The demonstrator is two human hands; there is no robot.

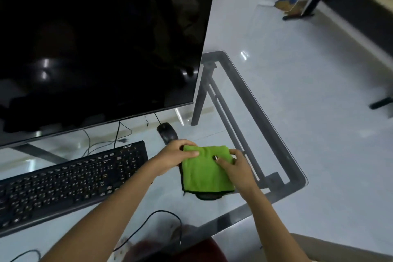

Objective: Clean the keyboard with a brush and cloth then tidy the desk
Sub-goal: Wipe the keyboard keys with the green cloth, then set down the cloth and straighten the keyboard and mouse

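Cloth (205, 171) sits folded on the glass worktop (276, 193), right of the keyboard (70, 181). Left hand (177, 154) pinches its far left corner, right hand (232, 166) grips the far right edge. Looks soft, light and floppy, so I'd grab it by the corners.

The cloth (207, 171) beside the keyboard (70, 178) looks like soft, napped green microfibre with a dark stitched edge, matt all over. The keyboard itself is matt black plastic with pale printed legends, and the mouse (167, 133) behind the cloth is smooth dark plastic with a faint sheen. Beneath the cloth the desk (251, 100) is clear glossy glass on a grey, dull-finished metal frame, the monitor (95, 44) behind the keyboard has a glossy black reflecting screen, and the floor (319, 134) beyond the desk is pale and shiny.
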